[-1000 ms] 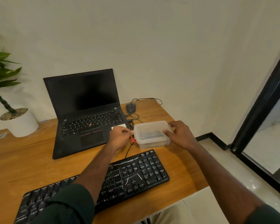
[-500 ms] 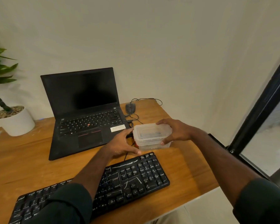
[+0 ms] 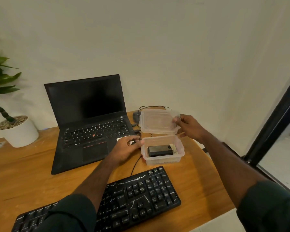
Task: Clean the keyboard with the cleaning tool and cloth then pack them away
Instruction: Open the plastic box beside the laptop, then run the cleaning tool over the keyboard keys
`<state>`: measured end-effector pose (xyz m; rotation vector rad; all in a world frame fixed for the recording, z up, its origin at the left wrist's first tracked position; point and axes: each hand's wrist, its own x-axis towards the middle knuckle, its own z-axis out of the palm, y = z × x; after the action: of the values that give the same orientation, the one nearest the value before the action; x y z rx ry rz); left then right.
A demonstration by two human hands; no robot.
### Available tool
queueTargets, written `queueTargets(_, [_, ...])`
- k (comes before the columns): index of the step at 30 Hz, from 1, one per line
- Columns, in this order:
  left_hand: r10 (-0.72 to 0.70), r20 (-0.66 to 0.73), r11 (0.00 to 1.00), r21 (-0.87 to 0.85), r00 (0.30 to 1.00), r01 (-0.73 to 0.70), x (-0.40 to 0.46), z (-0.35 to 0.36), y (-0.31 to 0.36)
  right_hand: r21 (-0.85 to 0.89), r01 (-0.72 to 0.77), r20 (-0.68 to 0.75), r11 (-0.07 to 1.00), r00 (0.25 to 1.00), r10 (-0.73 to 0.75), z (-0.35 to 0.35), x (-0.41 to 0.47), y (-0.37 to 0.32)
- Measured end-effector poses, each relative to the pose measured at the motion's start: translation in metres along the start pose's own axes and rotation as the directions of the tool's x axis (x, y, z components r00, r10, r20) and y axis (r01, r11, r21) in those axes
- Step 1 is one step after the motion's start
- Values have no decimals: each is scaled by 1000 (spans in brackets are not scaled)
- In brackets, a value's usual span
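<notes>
A black keyboard with white dusty streaks lies at the desk's front edge. Behind it stands a clear plastic box, uncovered. Inside it lie a black rectangular cleaning tool and something pale at its right end, perhaps the cloth. My right hand pinches the clear lid by its right edge and holds it tilted above the box. My left hand grips the box's left end, fingers curled; a small black item shows at its knuckles.
An open black laptop stands left of the box. A mouse and its cables lie behind and beside the box. A potted plant is at far left. The wooden desk ends just right of the box.
The lid was on the box; my right hand has lifted it off and up. My left hand moved from the desk back to the box's left end.
</notes>
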<state>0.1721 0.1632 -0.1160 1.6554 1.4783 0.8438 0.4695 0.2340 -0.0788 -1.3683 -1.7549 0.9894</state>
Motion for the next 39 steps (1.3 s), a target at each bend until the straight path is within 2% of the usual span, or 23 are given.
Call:
queueTargets(4, [19,-115,996,86,993,-9,20,2,2,56,-157,-84,986,983,161,3,21,9])
queueTargets(9, [63,-112,974,225,992,-36,41,5,1,-13,-270,-134,963,955,266,9,40,18])
queueTargets(13, [90,-110,965,257,990,-59,49,5,4,-155,-309,-170,938,944,282,17,53,25])
queueTargets(19, [90,-89,952,300,992,-60,59,7,1,-295,-358,-335,886,907,255,17,64,34])
queueTargets(24, [103,-104,948,313,989,-66,61,8,0,-441,-377,-313,814,915,255,14,55,30])
queueTargets(27, [117,-106,948,310,987,-79,59,7,0,-528,-302,-325,794,935,141,16,42,18])
queueTargets(29, [134,-112,947,309,985,-94,57,5,0,-463,-124,-261,878,965,-2,17,30,5])
queueTargets(32, [147,-118,946,307,982,-104,50,1,2,-367,183,84,912,983,-164,22,7,-17])
queueTargets(35, [137,-126,947,308,982,-93,41,-5,2,-446,275,385,852,918,-95,38,-5,-26])
queueTargets(37, [129,-131,948,306,983,-83,32,-10,3,-531,306,485,790,874,-13,47,-6,-27])
queueTargets(39, [140,-139,947,308,980,-92,23,-16,5,-570,305,507,763,862,34,53,-5,-28])
